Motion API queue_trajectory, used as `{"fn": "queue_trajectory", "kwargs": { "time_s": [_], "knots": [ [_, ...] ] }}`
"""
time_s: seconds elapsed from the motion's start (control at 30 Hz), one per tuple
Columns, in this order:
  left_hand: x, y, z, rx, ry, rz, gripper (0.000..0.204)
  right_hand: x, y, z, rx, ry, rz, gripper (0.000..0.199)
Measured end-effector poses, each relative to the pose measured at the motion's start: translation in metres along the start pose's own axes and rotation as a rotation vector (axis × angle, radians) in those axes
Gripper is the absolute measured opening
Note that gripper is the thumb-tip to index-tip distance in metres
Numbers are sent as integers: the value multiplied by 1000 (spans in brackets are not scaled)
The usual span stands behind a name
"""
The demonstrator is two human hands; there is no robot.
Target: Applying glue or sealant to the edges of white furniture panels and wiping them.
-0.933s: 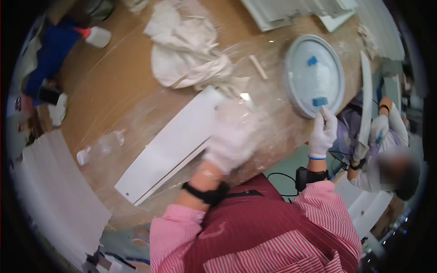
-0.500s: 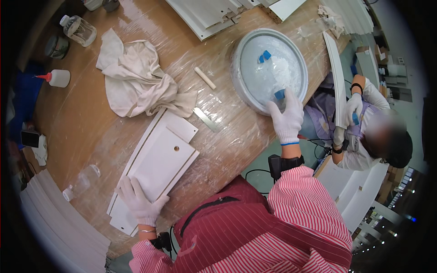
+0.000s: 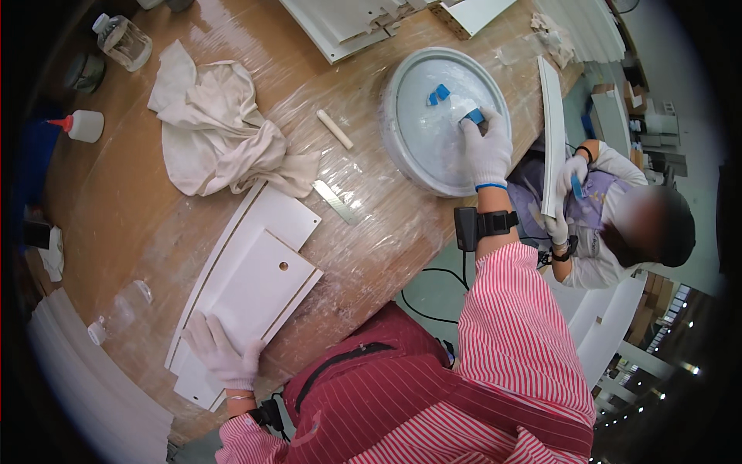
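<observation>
My left hand (image 3: 221,353), gloved in white, lies flat with fingers spread on the lower end of a white panel (image 3: 253,283). This panel has a curved long edge, a raised middle section and a small round hole. My right hand (image 3: 488,148), also gloved, reaches over a round pale tub lid (image 3: 413,139) and pinches a small blue block (image 3: 474,116) against its surface. Two more small blue pieces (image 3: 439,93) lie on the lid beside some whitish smears. My fingertips partly hide the held block.
A crumpled cream cloth (image 3: 220,127), a pale stick (image 3: 335,129) and a metal scraper blade (image 3: 335,203) lie on the film-covered table. Bottles (image 3: 122,42) stand at the far left, white panels (image 3: 340,31) at the back. At right, another person (image 3: 599,182) holds a long white strip (image 3: 551,131).
My right hand has moved farther over the lid, carrying the blue block away from its near rim. My left hand stays on the panel. The view has shifted slightly.
</observation>
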State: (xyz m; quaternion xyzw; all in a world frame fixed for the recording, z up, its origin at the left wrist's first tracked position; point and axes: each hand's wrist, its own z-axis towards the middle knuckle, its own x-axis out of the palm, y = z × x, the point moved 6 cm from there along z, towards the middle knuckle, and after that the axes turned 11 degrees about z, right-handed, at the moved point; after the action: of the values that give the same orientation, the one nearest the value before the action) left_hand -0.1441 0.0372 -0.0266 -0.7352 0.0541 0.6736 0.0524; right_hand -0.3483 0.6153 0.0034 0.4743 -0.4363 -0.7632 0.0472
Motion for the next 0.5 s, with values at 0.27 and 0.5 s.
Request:
{"fn": "queue_trajectory", "kwargs": {
  "time_s": [0.27,0.5],
  "knots": [
    [-3,0,4,-28,-2,-21,101,-2,-6,4,-142,-37,-185,40],
    [-4,3,6,-63,-20,-55,103,24,62,-44,-174,134,315,44]
  ]
}}
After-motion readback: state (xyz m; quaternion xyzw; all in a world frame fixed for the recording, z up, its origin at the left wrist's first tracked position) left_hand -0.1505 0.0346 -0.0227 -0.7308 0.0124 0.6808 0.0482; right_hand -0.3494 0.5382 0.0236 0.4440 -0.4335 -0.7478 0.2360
